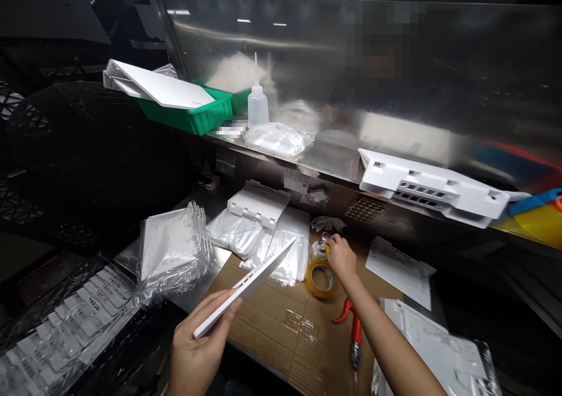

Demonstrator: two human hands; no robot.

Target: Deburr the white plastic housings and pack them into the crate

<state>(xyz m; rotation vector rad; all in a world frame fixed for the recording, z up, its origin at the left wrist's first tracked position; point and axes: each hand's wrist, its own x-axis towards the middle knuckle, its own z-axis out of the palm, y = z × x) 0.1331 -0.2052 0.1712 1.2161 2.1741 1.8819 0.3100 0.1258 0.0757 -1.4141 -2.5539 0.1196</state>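
My left hand (204,337) grips a thin white plastic panel (250,285), seen nearly edge-on with slots along its edge, tilted up above the cardboard. My right hand (342,258) reaches to the back of the cardboard, fingers pinched together. A small yellow bit shows at its fingertips, too small to name. Right beside those fingers stands a small pale container (318,251) with a silvery top, partly hidden. A roll of amber packing tape (309,279) lies just in front of it. Below my right forearm is a red-handled tool (356,329).
Bagged white panels (169,244) are stacked at left; more panels (443,349) lie at right. Clear bags (285,250) lie under a white part (259,202). The metal shelf bears a green bin (193,118), a squeeze bottle (257,106) and a white housing (430,188).
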